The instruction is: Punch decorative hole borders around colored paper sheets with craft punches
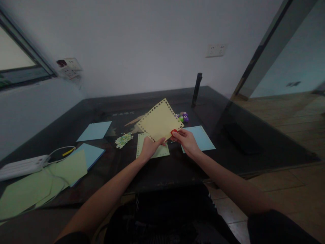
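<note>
The left hand (149, 147) pinched the near corner of a yellow sheet (159, 120), thumb on top and fingers tucked beneath. The sheet was held tilted just above the dark table (177, 166), near its middle, with small holes punched along its edges. The right hand (187, 141) was closed around a red punch (174, 131), which sat at the sheet's near right edge. Whether the punch was biting the paper could not be told.

Under the yellow sheet lay a pale green sheet (162, 151), also holed along its border, and just right of the hands lay a light blue sheet (203, 137). A heap of paper bits (123, 139) sat left of the green sheet. Beyond the yellow sheet's right corner stood purple and green punches (183, 117). Far left lay more paper – blue sheets (94, 130), green sheets (38, 186) – beside a white box with cables (22, 166).
</note>
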Motion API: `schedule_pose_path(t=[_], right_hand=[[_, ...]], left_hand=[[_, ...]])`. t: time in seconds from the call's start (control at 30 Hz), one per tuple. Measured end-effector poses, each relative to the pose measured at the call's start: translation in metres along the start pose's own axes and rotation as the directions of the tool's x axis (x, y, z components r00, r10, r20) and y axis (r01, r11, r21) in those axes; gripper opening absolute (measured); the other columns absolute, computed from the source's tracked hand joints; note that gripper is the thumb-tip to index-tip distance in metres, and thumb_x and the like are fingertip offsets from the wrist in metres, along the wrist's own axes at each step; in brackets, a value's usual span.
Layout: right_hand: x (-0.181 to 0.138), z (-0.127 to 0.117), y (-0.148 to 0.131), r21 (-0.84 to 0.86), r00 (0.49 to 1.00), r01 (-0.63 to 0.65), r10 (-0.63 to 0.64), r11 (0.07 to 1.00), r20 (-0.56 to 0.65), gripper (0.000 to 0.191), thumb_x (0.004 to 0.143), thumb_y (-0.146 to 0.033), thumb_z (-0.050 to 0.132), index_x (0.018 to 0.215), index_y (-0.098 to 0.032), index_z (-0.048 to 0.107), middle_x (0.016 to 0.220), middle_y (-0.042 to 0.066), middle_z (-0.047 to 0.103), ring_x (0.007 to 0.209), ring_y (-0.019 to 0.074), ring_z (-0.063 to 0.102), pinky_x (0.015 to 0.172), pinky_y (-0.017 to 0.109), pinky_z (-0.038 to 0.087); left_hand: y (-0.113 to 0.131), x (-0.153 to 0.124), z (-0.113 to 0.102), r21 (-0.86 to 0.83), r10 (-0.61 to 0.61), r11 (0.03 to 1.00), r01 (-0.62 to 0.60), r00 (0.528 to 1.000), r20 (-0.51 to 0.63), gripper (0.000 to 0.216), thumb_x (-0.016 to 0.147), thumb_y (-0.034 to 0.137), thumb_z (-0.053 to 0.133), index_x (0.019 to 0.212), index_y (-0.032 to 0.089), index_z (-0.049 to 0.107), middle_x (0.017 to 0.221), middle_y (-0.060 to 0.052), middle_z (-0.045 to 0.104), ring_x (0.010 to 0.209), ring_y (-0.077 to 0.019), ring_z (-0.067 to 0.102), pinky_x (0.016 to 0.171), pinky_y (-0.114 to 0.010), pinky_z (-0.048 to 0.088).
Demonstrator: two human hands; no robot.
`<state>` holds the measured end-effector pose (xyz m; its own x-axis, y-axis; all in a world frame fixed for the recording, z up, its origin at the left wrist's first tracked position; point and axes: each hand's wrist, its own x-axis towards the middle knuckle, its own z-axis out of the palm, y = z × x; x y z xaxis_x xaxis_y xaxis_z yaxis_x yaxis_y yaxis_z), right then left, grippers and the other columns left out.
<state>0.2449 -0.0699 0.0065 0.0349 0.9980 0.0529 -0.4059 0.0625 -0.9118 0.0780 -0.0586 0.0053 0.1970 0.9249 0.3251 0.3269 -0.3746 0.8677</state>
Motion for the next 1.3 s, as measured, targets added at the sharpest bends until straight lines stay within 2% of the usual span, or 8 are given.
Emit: schedule_pose_path(t=[0.57, 1.3], right_hand=[[0.0002, 0.0009, -0.0002, 0.014, 1.0, -0.001, 0.001, 1.0, -0.012, 0.022, 0.057, -0.03, 0.08, 0.067, -0.018, 0.064, 0.07, 0.0, 0.064, 0.065, 0.0121, 0.06, 0.072, 0.032, 0.052], [0.0016, -0.0025, 0.0012, -0.086, 0.998, 0.051, -0.053, 0.995, -0.028, 0.028, 0.056, -0.038, 0.079, 0.066, -0.018, 0.063, 0.068, 0.001, 0.064, 0.064, 0.0152, 0.06, 0.071, 0.033, 0.049]], left_hand=[[-0.0011, 0.0006, 0.0011, -0.004, -0.027, 1.0, 0.027, 1.0, -0.012, 0.015, 0.074, 0.023, 0.063, 0.061, 0.016, 0.067, 0.07, -0.006, 0.072, 0.072, -0.0211, 0.068, 0.081, -0.033, 0.052], [0.0067, -0.0005, 0.0021, 0.014, -0.038, 0.999, 0.038, 0.999, -0.02, 0.017, 0.074, 0.023, 0.062, 0.059, 0.017, 0.066, 0.072, -0.005, 0.073, 0.077, -0.0218, 0.068, 0.086, -0.035, 0.05]])
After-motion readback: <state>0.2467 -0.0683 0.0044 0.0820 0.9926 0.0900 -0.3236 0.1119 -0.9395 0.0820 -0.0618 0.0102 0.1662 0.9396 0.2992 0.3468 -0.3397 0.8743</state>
